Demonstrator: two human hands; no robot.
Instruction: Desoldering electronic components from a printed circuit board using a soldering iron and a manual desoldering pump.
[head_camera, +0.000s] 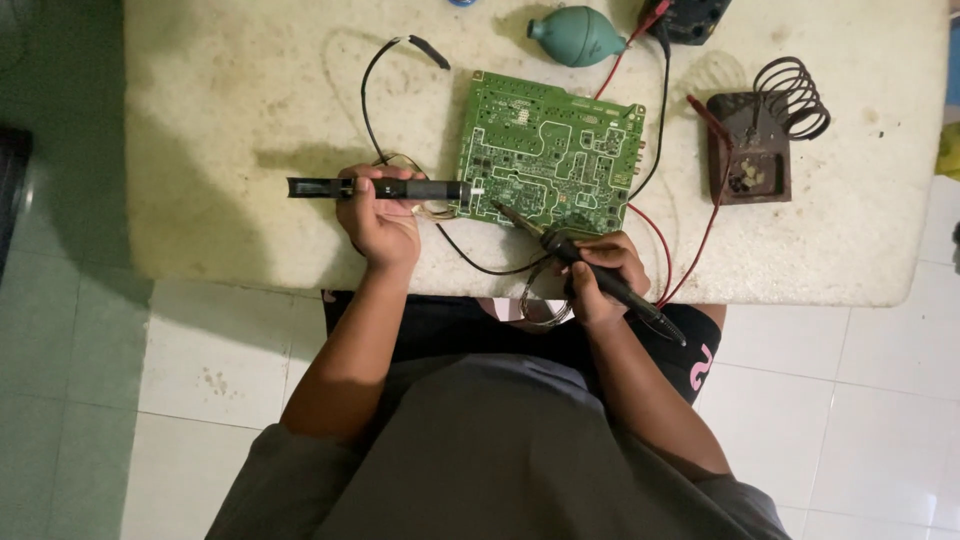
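Closest to the lens, a grey shirt (520, 450) is filling the bottom of the shot, with both forearms reaching up over the worktop (200, 150). Right hand (600, 275) fingers are wrapping tight around a black soldering iron (600, 275), held like a pen, its tip angling up-left and touching the lower edge of the green circuit board (550, 150). Left hand (380, 215) fingers are clenching a black desoldering pump (385, 189), lying horizontal, its nozzle end pointing right and sitting right at the board's left edge. A coil of solder wire (540, 300) is hanging just under the right hand, off the worktop edge. The board is lying flat in the middle of the pale, stained worktop. Further out, red and black leads (655, 120) are running around the board's right side, a teal rubber blower bulb (578, 36) is sitting above it, and a brown iron stand (760, 140) with a spring coil is sitting to the right, well apart from both hands.
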